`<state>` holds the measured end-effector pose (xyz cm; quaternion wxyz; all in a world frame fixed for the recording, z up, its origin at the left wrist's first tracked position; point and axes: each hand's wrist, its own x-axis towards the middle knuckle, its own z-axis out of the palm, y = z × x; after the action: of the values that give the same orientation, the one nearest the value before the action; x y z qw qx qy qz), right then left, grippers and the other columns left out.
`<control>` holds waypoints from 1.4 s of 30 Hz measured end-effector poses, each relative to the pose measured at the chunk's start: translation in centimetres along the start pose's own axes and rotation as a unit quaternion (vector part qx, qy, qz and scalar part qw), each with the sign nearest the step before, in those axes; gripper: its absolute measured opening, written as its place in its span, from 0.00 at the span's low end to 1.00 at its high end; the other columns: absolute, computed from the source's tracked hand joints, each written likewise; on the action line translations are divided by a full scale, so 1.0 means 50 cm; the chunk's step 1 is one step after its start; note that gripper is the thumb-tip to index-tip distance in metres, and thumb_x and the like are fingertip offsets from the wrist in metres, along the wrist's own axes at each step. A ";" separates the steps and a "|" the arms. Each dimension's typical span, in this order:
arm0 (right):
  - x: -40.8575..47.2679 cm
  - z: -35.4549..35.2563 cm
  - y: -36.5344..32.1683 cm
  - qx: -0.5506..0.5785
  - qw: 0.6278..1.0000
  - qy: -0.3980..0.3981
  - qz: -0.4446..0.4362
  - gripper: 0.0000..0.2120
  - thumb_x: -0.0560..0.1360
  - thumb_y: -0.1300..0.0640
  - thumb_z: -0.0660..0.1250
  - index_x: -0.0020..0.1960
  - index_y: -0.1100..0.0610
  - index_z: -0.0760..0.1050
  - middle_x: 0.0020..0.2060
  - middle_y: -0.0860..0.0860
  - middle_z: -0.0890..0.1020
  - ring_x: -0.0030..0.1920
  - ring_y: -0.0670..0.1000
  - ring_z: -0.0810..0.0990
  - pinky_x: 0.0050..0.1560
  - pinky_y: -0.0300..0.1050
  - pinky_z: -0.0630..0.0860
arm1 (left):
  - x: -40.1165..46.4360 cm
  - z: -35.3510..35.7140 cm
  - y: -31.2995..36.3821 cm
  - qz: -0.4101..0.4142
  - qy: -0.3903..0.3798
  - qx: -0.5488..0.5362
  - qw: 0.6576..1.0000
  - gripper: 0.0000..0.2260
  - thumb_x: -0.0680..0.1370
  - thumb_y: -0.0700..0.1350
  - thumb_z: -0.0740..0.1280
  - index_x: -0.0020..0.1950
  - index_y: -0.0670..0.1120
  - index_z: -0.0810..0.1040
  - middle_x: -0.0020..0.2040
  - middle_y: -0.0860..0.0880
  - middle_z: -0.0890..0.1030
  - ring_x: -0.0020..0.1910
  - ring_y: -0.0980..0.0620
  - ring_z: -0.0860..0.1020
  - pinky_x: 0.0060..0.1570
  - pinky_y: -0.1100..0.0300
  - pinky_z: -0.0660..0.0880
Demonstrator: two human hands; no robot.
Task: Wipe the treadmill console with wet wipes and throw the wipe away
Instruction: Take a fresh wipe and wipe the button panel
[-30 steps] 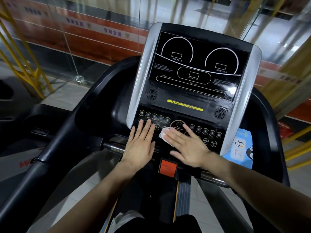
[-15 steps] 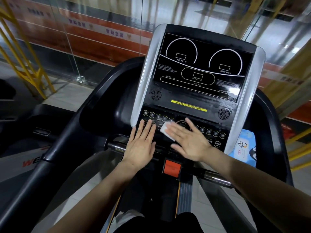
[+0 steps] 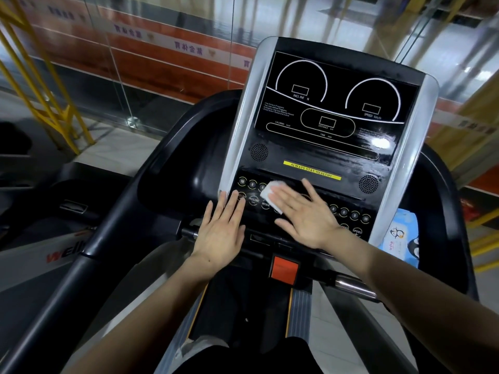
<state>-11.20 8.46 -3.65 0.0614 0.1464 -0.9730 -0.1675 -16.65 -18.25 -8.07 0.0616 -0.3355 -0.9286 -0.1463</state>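
Note:
The treadmill console (image 3: 324, 147) is a black panel with silver side rails, two dial graphics and rows of round buttons. Its surface shines wet around the yellow label. My right hand (image 3: 307, 214) lies flat with straight fingers and presses a folded white wet wipe (image 3: 270, 194) onto the left button rows. Most of the wipe is hidden under the fingers. My left hand (image 3: 221, 233) rests flat on the console's lower left edge, fingertips by the INCLINE buttons, holding nothing.
A blue pack of wet wipes (image 3: 402, 236) sits in the tray right of the console. An orange-red stop button (image 3: 285, 269) is below the hands. Black handrails (image 3: 89, 255) run on both sides. A glass wall (image 3: 113, 63) stands behind the treadmill.
My right hand has slid the wipe up and to the left across the button panel. My left hand has stayed at the lower left edge.

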 end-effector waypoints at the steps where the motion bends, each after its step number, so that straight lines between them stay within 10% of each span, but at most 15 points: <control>1: 0.010 -0.006 -0.002 0.004 1.000 0.006 0.030 0.32 0.86 0.38 0.43 0.85 0.53 0.50 0.85 0.51 0.53 0.85 0.50 0.48 0.82 0.66 0.41 | 0.002 -0.002 -0.002 -0.002 -0.003 -0.001 1.000 0.29 0.86 0.52 0.54 0.85 0.46 0.51 0.86 0.47 0.49 0.84 0.46 0.40 0.82 0.41 0.48; 10: -0.002 0.024 -0.058 0.019 0.999 0.000 -0.040 0.31 0.86 0.39 0.47 0.85 0.53 0.55 0.84 0.51 0.55 0.85 0.50 0.50 0.82 0.67 0.47 | 0.027 -0.021 -0.037 0.004 -0.014 0.002 1.000 0.30 0.85 0.52 0.55 0.85 0.45 0.51 0.86 0.46 0.46 0.84 0.46 0.40 0.82 0.41 0.49; 16: 0.035 0.000 -0.056 0.008 0.996 0.003 0.083 0.33 0.86 0.38 0.45 0.86 0.55 0.48 0.85 0.52 0.51 0.85 0.52 0.44 0.83 0.63 0.41 | 0.046 -0.034 -0.063 0.012 -0.044 0.018 0.999 0.31 0.85 0.53 0.51 0.85 0.45 0.46 0.86 0.48 0.42 0.84 0.47 0.38 0.82 0.43 0.46; 22: 0.020 0.020 -0.082 0.017 1.000 -0.006 -0.021 0.31 0.87 0.39 0.47 0.85 0.53 0.52 0.85 0.50 0.53 0.85 0.50 0.47 0.83 0.65 0.46 | 0.064 -0.039 -0.091 0.026 -0.057 0.029 0.998 0.30 0.86 0.54 0.51 0.85 0.46 0.44 0.85 0.52 0.42 0.83 0.47 0.37 0.82 0.40 0.44; 28: 0.071 -0.019 -0.081 0.014 0.993 0.012 0.113 0.32 0.86 0.39 0.45 0.85 0.54 0.50 0.85 0.50 0.52 0.85 0.50 0.48 0.83 0.62 0.40 | 0.078 -0.047 -0.109 0.040 -0.046 0.033 0.998 0.31 0.85 0.53 0.50 0.85 0.47 0.42 0.85 0.52 0.40 0.83 0.46 0.37 0.81 0.38 0.45; 36: 0.063 -0.001 -0.102 0.005 1.000 -0.012 0.022 0.31 0.87 0.39 0.48 0.85 0.53 0.53 0.84 0.50 0.53 0.85 0.50 0.48 0.83 0.65 0.46 | 0.083 -0.055 -0.141 0.065 -0.049 0.049 0.995 0.31 0.85 0.49 0.54 0.85 0.47 0.43 0.85 0.53 0.39 0.83 0.43 0.35 0.81 0.35 0.44; 42: 0.103 -0.008 -0.139 0.032 0.991 0.011 0.132 0.32 0.87 0.39 0.47 0.86 0.54 0.49 0.85 0.50 0.51 0.85 0.51 0.46 0.83 0.63 0.43 | 0.083 -0.062 -0.150 0.070 -0.054 0.070 0.994 0.32 0.85 0.49 0.54 0.84 0.47 0.40 0.84 0.53 0.35 0.82 0.44 0.33 0.80 0.36 0.42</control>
<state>-14.20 0.49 -5.32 0.0890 0.0199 -0.9879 -0.1254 -24.57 -22.20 -5.99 0.0451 -0.4020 -0.9127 -0.0584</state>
